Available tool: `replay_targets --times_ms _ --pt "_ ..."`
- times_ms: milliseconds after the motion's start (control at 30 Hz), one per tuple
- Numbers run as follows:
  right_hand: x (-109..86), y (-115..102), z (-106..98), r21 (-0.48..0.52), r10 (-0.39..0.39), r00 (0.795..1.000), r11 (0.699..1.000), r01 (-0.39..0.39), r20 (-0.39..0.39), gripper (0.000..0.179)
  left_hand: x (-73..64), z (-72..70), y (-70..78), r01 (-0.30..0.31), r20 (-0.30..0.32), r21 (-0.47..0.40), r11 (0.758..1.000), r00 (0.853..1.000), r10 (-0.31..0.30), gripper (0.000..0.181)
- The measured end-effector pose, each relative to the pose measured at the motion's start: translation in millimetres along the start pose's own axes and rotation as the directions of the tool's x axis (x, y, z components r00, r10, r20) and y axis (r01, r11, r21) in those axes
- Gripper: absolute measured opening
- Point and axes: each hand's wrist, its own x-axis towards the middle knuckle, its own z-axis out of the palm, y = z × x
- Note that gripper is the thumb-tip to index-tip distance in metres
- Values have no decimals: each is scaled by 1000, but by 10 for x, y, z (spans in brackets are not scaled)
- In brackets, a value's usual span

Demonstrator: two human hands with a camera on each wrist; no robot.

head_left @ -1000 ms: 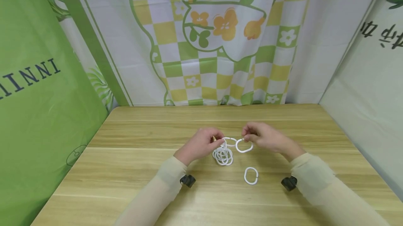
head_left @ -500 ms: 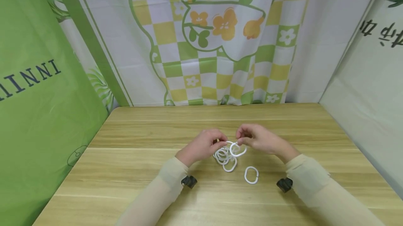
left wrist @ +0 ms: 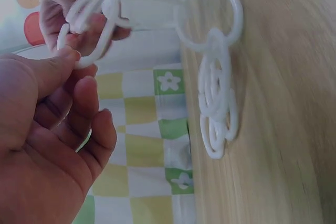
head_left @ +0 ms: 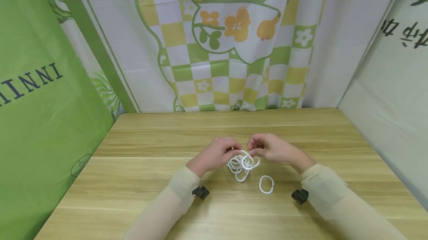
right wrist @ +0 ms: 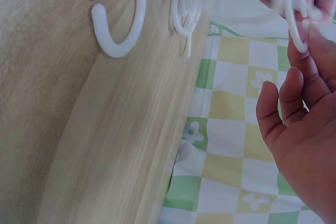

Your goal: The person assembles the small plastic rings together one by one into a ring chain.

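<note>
My left hand [head_left: 215, 155] pinches a white plastic curtain ring [left wrist: 107, 30] between thumb and fingertips. My right hand [head_left: 274, 150] pinches another oval curtain ring [right wrist: 295, 35], which has a small gap in its side. The two rings cross and touch between my hands, just above the table; whether they are linked cannot be told. Below the left fingertips, a chain of several linked white rings [left wrist: 215, 87] lies bunched on the table. A single loose ring [head_left: 260, 185] with a gap lies nearer me, apart from the chain.
The wooden table [head_left: 150, 195] stretches around the hands. A checkered, flowered curtain [head_left: 220, 69] hangs behind its far edge. Green cloth [head_left: 40, 128] hangs on the left and a pale cloth [head_left: 388, 95] on the right. Each wrist carries a small black camera [head_left: 201, 193].
My right hand has moved left with its ring, up to the ring in my left hand. A ring of the chain has swung down towards me. The loose ring stays put.
</note>
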Motion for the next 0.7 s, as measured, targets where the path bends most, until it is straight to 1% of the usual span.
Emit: replay_targets --times_ms 67,167,233,300,467,567,700 --pt "3 0 5 -18 -1 1000 1000 0 -6 5 -2 -11 6 -13 8 -20 1000 1000 13 10" --pt "1 5 12 -30 5 999 1000 -6 -38 5 -13 -39 11 -12 37 -63 998 999 14 7" --pt "-2 8 13 -43 12 997 999 -15 -74 5 -24 -64 16 8 56 -101 995 998 -3 6" --pt "-7 -1 10 -56 12 994 998 -18 -111 6 -31 -81 18 31 66 -119 992 998 -23 7" --pt "-17 -29 -2 -66 -5 985 998 -7 -173 6 -15 -44 11 58 37 -93 994 998 -55 12" --pt "-22 -42 7 -58 -12 981 998 1 -196 6 -7 -18 21 75 21 -76 994 997 -74 11" --pt "-32 -53 22 -40 -6 976 999 -3 -216 5 -6 -25 50 102 7 -81 991 995 -102 12"
